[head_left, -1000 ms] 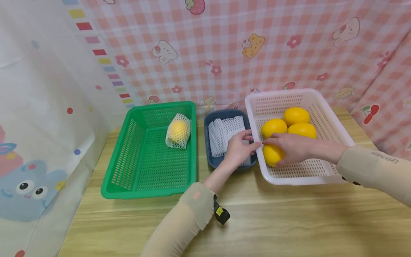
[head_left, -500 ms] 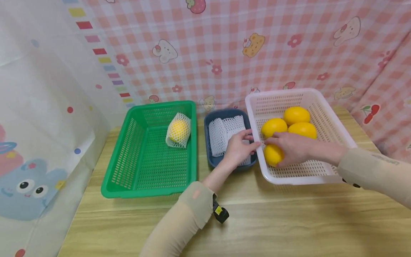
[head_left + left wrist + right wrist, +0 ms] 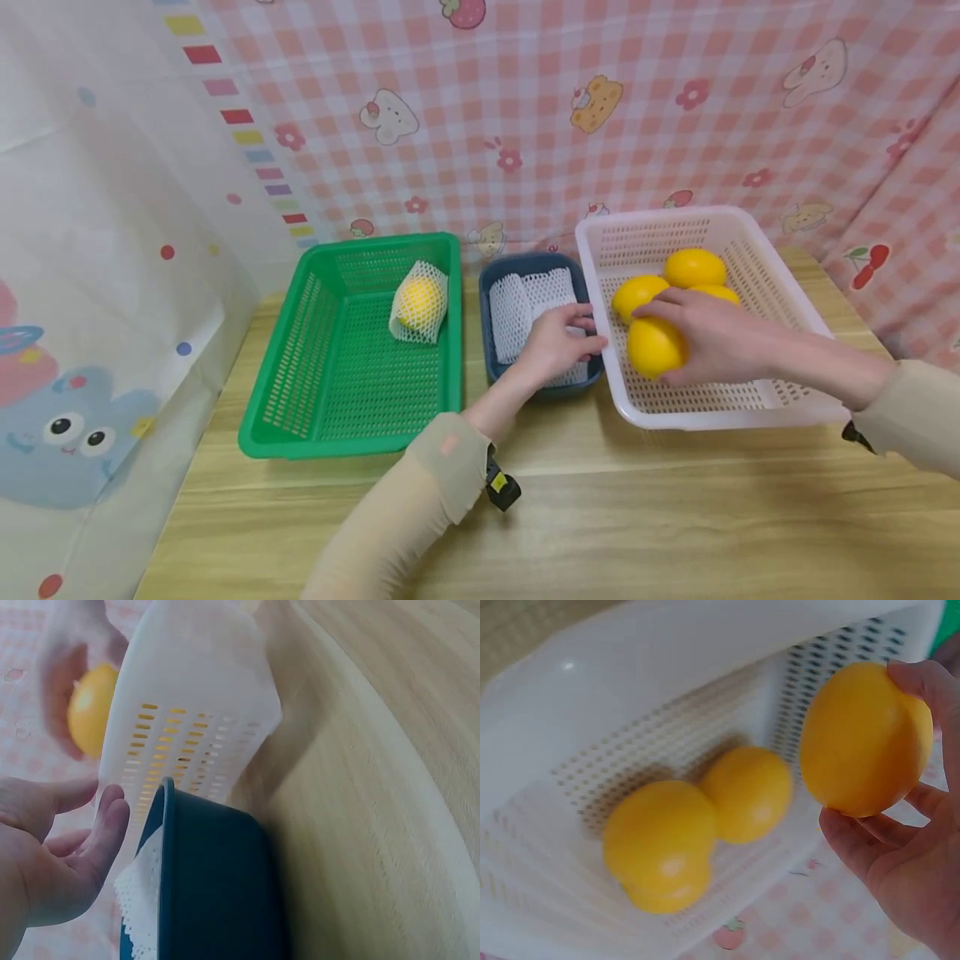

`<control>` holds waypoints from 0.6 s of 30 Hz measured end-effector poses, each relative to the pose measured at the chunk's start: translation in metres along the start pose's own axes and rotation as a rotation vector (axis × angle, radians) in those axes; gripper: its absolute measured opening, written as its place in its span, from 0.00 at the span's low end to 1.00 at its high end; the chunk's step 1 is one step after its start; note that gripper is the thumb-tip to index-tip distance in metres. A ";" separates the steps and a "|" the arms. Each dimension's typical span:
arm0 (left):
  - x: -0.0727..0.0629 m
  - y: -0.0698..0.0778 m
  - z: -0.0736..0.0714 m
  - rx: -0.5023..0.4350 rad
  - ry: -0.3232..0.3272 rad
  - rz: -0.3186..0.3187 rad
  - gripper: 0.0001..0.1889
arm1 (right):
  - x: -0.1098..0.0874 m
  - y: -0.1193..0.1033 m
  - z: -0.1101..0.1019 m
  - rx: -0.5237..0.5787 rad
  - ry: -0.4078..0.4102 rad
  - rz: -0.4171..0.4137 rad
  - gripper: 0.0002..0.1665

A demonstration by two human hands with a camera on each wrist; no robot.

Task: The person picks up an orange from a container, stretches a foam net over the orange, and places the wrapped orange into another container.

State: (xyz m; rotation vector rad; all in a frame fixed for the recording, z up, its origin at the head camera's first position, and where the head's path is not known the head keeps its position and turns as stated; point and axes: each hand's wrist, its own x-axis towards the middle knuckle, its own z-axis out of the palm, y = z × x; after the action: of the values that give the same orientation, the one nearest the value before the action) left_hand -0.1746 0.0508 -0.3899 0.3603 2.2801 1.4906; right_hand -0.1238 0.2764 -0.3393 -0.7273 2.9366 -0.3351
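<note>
My right hand grips a yellow lemon between thumb and fingers, raised in the near left part of the white basket. The right wrist view shows this lemon apart from the other lemons lying in the basket. Over the dark blue bin hovers my left hand, its fingers loosely bent and the tips at the white basket's left rim. White foam net sleeves lie in that bin, partly hidden by the left hand.
A green basket stands on the left with one net-wrapped lemon in its far right corner. All the containers sit on a wooden table, against a pink checked cloth.
The right hand has lifted the lemon off the white basket's floor and moved it slightly right. The left hand has stayed nearly still by the rim.
</note>
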 end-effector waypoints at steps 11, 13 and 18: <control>0.002 0.000 -0.005 0.055 -0.032 -0.008 0.31 | -0.029 -0.045 -0.014 -0.040 0.175 -0.197 0.50; 0.002 0.001 -0.006 0.072 -0.035 -0.005 0.31 | -0.031 -0.054 -0.010 -0.069 0.181 -0.245 0.51; 0.001 0.005 -0.009 0.117 -0.058 -0.001 0.31 | -0.035 -0.076 0.000 -0.098 0.103 -0.315 0.50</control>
State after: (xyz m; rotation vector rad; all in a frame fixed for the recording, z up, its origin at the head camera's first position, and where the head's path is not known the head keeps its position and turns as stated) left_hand -0.1801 0.0460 -0.3820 0.4295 2.3271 1.3320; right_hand -0.0591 0.2271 -0.3204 -1.2256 2.9460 -0.2599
